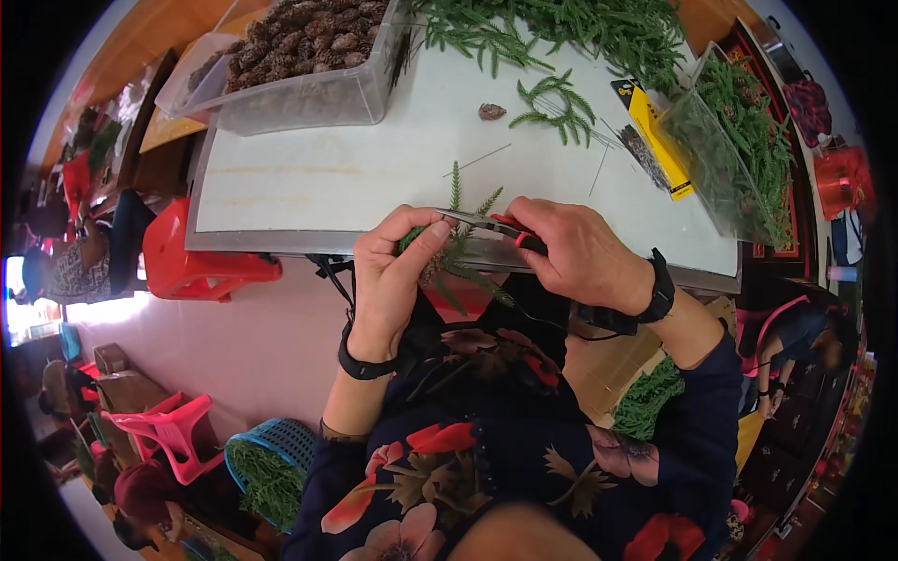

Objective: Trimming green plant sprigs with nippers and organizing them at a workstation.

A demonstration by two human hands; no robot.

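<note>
With the left hand (393, 280) clamped on the green sprig (458, 248) at the table (309, 178) edge and the right hand (575, 252) closed on pliers (491, 224), I would grip near the stem and squeeze slowly.

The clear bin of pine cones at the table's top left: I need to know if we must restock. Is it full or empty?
Full: the clear bin is heaped with brown pine cones up to its rim.

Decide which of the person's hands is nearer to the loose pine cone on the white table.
Right. The right hand, gripping pliers, lies below the loose pine cone; the left hand, holding a green sprig, sits farther down-left.
</note>
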